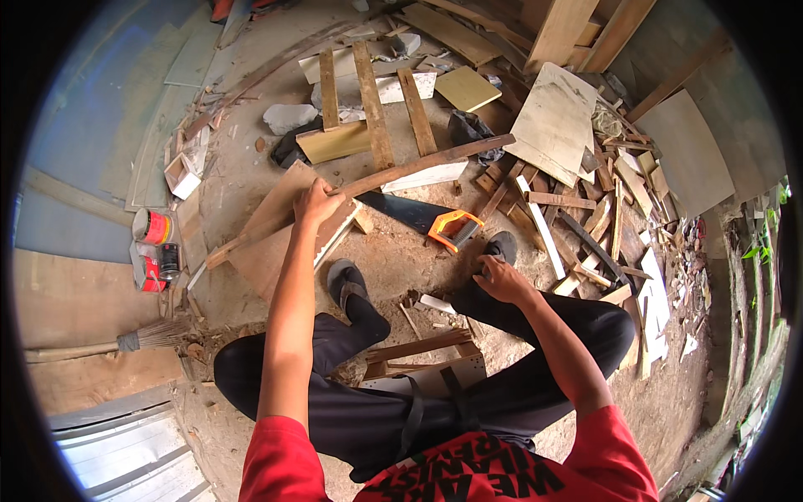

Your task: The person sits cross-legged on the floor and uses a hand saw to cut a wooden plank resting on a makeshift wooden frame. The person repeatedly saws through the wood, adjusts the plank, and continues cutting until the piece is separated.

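My left hand [318,203] is closed around a long, narrow wooden strip [418,165] that slants up to the right across the work area. Under that hand lie flat wooden boards [272,209], one with a pale edge. A handsaw [401,212] with a dark blade and an orange and black handle rests on the ground just right of the boards. My right hand [500,280] is at my lower right leg, near the sandalled foot, fingers curled inward. Whatever it may hold is too small or hidden to make out.
Scrap wood [585,217] is heaped on the right, beside a large pale panel [552,117]. Three slats [372,105] lie across boards ahead. Paint cans [152,226] and a broom [159,333] are at the left. Beneath me is a low wooden seat [427,376].
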Tool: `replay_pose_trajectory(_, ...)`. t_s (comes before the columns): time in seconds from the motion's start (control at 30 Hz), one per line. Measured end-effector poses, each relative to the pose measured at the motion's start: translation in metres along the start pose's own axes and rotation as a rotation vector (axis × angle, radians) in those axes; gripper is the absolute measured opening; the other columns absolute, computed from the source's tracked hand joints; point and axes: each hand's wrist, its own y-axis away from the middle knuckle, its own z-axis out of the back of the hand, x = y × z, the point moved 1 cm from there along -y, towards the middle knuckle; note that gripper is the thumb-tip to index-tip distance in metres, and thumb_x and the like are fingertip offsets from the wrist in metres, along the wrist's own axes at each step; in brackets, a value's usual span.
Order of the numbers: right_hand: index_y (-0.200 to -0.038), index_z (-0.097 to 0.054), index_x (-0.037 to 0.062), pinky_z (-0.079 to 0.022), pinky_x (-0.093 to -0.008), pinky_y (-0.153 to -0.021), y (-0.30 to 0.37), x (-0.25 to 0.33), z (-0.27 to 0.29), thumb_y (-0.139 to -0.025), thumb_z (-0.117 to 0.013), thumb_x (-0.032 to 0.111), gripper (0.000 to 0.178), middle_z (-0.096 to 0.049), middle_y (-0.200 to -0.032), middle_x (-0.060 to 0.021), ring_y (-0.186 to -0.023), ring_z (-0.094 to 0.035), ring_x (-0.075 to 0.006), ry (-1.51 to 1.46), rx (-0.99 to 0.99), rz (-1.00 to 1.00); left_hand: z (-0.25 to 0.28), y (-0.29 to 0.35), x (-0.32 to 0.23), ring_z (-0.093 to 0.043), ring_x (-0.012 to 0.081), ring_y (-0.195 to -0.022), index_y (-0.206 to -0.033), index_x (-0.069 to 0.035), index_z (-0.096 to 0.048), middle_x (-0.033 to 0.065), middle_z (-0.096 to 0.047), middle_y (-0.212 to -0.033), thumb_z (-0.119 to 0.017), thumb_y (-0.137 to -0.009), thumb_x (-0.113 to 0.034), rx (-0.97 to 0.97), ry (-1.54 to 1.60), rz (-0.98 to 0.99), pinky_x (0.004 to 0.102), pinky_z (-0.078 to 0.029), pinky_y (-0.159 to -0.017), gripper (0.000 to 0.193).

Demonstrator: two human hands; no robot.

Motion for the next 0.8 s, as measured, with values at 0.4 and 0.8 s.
replay_pose_trajectory(0.4, -0.133, -0.049, 0.0047, -0.054, -0.0471, -0.085, -0.007, -0.016, -0.024, -0.093, -0.066, 0.035, 0.053, -0.068, -0.102, -0.0208, -0.101, -0.067, -0.0387, 0.002, 0.121, -0.041, 0.008, -0.017, -0.003, -0.063, 0.0334, -0.113, -0.107, -0.011, -0.06, 0.0145, -0.069, -0.112, -0.076, -0.077, -0.047, 0.012, -0.028, -0.08, 0.0451, -0.048, -0.096, 0.05)
replay_pose_trajectory(0.8, -0.133, -0.049, 0.0024, -0.052, -0.045, -0.085, -0.059, -0.017, -0.046, -0.092, -0.066, 0.028, 0.051, -0.066, -0.098, -0.0172, -0.098, -0.065, -0.0368, -0.091, 0.028, 0.062, -0.023, -0.046, -0.027, -0.061, 0.0311, -0.111, -0.103, -0.009, -0.06, 0.0125, -0.062, -0.115, -0.075, -0.076, -0.046, -0.03, -0.017, -0.217, 0.046, -0.05, -0.093, 0.048)
